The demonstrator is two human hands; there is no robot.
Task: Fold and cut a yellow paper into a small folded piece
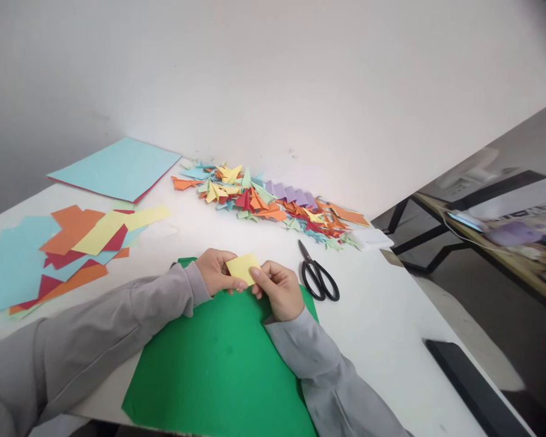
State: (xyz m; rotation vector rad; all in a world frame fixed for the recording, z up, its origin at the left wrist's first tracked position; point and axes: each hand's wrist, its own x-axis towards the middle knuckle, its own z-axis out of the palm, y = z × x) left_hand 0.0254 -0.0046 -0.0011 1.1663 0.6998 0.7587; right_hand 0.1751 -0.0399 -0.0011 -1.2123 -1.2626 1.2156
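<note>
A small yellow piece of paper (242,269) is held between both hands, above the far edge of a green sheet (222,364). My left hand (217,272) pinches its left side, thumb along the lower edge. On the right side, my right hand (279,289) grips it with the thumb on top and the other fingers curled beneath. Black-handled scissors (317,276) lie to the right of my right hand, points facing away. Behind the hands, many small folded paper shapes (255,200) in yellow, orange, red, blue, green and purple form a long pile.
Loose coloured paper pieces (86,233) overlap at the left, beside pale blue paper (18,261). A stack of large sheets (118,167) lies at the back left against the wall. At the table's right edge is a long black object (473,388). Another table (495,243) stands beyond.
</note>
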